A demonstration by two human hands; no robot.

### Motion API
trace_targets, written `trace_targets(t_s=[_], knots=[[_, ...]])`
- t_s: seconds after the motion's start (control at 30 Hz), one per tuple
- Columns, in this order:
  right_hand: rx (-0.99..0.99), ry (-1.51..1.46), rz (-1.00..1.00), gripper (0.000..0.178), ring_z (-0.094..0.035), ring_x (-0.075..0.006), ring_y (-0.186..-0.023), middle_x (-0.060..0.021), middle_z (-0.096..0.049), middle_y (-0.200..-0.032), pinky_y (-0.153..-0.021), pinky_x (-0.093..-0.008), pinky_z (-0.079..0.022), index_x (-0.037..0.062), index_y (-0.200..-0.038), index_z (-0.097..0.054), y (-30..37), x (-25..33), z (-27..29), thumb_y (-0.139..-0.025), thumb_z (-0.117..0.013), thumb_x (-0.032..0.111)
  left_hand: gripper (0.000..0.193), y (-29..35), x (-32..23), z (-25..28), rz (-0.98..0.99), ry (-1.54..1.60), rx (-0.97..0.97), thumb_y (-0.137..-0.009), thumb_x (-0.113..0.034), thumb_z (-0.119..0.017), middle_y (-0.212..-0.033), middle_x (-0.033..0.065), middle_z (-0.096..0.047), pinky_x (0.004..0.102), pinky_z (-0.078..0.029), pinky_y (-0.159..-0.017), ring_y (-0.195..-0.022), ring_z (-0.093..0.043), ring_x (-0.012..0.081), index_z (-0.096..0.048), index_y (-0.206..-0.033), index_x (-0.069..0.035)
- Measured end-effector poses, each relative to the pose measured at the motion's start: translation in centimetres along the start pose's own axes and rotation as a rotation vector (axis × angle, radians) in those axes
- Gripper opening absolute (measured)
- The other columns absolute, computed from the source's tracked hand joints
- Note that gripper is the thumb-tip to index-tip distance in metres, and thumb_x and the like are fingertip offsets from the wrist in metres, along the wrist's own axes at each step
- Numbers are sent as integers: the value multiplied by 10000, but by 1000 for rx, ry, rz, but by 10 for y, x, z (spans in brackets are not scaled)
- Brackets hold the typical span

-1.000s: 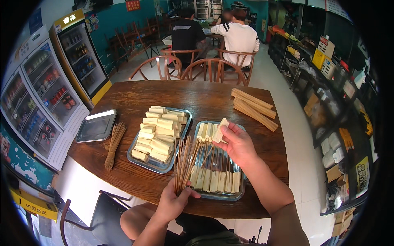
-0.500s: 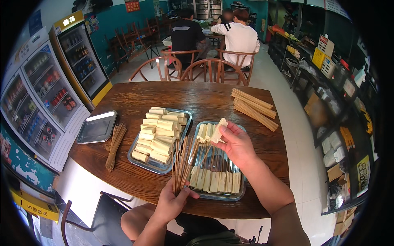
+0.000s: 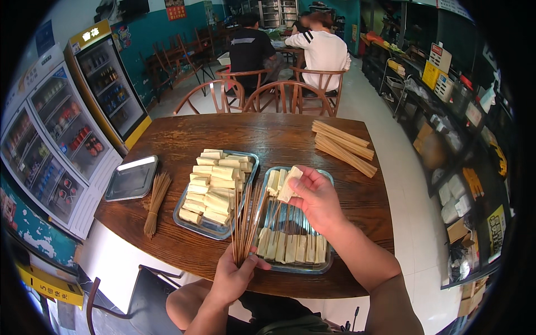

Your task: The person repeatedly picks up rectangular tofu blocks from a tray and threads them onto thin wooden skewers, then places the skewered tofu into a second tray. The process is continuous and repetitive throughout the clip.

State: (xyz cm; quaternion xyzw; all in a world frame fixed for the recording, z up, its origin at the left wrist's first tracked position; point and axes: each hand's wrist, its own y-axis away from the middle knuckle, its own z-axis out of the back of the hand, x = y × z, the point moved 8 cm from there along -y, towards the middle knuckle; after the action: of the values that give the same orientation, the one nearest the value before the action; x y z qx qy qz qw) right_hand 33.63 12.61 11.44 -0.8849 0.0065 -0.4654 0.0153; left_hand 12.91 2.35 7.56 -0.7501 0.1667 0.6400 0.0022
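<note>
At the table's [image 3: 167,139] near edge, the left hand [image 3: 234,276] grips a bundle of bamboo skewers [image 3: 245,223] upright between two metal trays, while the right hand [image 3: 318,198] pinches a pale tofu strip [image 3: 289,184] above the right-hand tray [image 3: 329,259].

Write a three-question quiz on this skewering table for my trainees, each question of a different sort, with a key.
1. True or false: the left hand grips a bundle of bamboo skewers.
2. What does the right hand hold? A) a pale tofu strip B) a spoon C) a cup
3. Which tray holds no food: the small flat tray at the left, the middle tray or the right tray?

Key: 1 true; 2 A; 3 the small flat tray at the left.
</note>
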Motion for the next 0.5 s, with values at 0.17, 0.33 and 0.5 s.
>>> trace_targets(t_s=[0.17, 0.33, 0.5], knots=[[5, 37, -8, 339, -651, -174, -1049, -71, -652, -1162, -889, -357, -576, 51, -1251, -555, 4, -3, -4, -948, -695, 109, 169, -1, -3, 0, -9, -20, -7, -1012, -33, -499, -845, 132, -727, 173, -338, -493, -534, -421, 28, -465, -1177, -50], [50, 45, -14, 350, -650, -172, -1047, -72, -652, -1155, -880, -344, -576, 48, -1269, -558, 9, -3, -12, -947, -690, 89, 175, -1, -4, 0, -16, -3, -12, -1013, -29, -492, -850, 137, -726, 172, -335, -496, -537, -421, 28, -463, -1184, -54], [85, 82, -89, 386, -652, -176, -1039, -77, -647, -1149, -884, -346, -579, 29, -1299, -550, 13, -12, -16, -945, -692, 88, 185, -1, -6, 1, -36, 2, -11, -1013, -25, -494, -859, 149, -720, 173, -331, -497, -535, -414, 32, -467, -1194, -50]])
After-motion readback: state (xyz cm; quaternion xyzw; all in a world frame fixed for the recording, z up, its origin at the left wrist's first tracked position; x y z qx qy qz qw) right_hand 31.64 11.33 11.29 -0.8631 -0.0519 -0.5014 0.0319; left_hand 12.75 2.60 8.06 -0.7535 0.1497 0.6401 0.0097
